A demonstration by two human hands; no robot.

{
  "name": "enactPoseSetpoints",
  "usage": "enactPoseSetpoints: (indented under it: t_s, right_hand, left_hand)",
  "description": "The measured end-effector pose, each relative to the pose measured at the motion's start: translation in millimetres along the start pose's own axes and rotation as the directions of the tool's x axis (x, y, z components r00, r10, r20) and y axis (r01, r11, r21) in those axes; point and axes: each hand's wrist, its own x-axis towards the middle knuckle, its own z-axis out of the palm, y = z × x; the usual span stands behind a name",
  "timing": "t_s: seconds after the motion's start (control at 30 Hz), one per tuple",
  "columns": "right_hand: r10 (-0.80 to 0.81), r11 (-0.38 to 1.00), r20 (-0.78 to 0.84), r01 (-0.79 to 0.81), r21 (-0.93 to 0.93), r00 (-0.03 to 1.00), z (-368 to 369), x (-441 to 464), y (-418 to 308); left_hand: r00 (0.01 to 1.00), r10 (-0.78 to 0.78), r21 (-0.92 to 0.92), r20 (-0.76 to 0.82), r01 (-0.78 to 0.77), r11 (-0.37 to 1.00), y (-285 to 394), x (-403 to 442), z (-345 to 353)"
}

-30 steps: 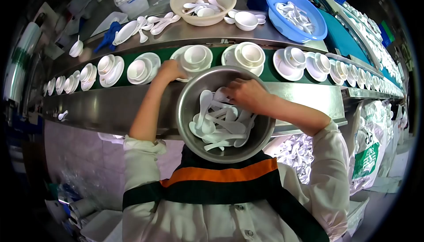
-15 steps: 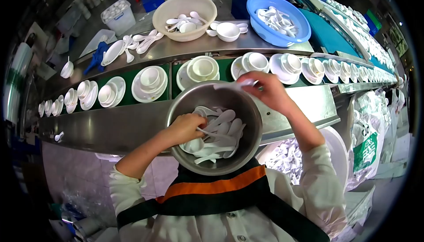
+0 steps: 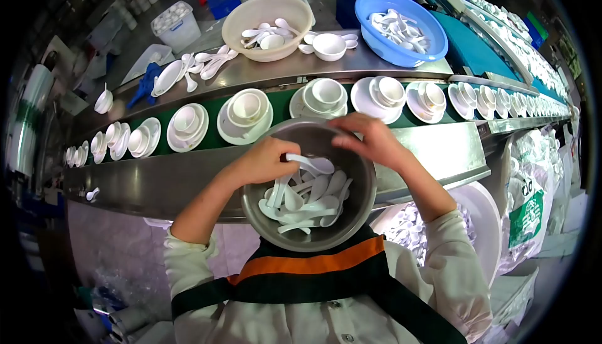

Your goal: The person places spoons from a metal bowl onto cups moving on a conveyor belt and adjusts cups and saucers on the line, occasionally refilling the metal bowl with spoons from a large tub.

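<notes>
A steel bowl (image 3: 251,209) of loose white spoons (image 3: 320,203) sits in front of me, against the conveyor's near edge. My left hand (image 3: 271,161) is closed over the bowl's left side, pinching a white spoon (image 3: 318,164) whose bowl end points right. Other spoons lie just below those fingers. Over the far right rim is my right hand (image 3: 371,138), thumb and fingers apart, with no spoon visible in it. Beyond the bowl, stacked sets of plate, bowl and cup stand on the green conveyor, including a nearby set (image 3: 318,98) and another set (image 3: 244,115) to its left.
Behind the conveyor, a steel ledge holds a beige basin (image 3: 232,33) and a blue basin (image 3: 436,43) of spoons, with a small white bowl (image 3: 329,47) between them. A white tub (image 3: 486,218) of wrapped items stands at lower right. Plastic sacks (image 3: 527,200) hang beside it.
The dish sets have shifted left along the conveyor. My left hand has risen with a spoon out of the pile. My right hand, which held a spoon, has come down to the rim without one visible.
</notes>
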Motion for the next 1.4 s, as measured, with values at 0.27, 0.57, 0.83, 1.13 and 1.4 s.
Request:
enactPoseSetpoints:
  t_s: [0.27,0.57,0.83,1.13,1.4]
  right_hand:
    - [-0.171,0.983,-0.03,0.168,-0.081,0.985,13,-11,-8]
    - [0.164,0.891,-0.023,-0.138,0.433,0.986,4,-23,-13]
    - [0.107,0.946,-0.358,-0.206,-0.252,0.928,-5,2,60]
    - [0.053,0.886,-0.12,-0.102,-0.452,0.991,29,32,70]
    - [0.1,0.737,0.48,0.259,-0.624,0.871,66,23,-11]
  left_hand:
    - [0.998,-0.031,-0.118,-0.059,0.023,0.993,14,14,-13]
    - [0.998,-0.067,-0.411,0.004,0.063,0.91,28,23,-29]
    - [0.766,-0.344,-0.55,-0.543,-0.015,0.835,-53,26,-46]
    - [0.795,-0.192,0.001,-0.575,0.236,0.972,-181,49,3]
    - [0.736,-0.204,0.238,-0.645,0.447,0.862,-56,5,-39]
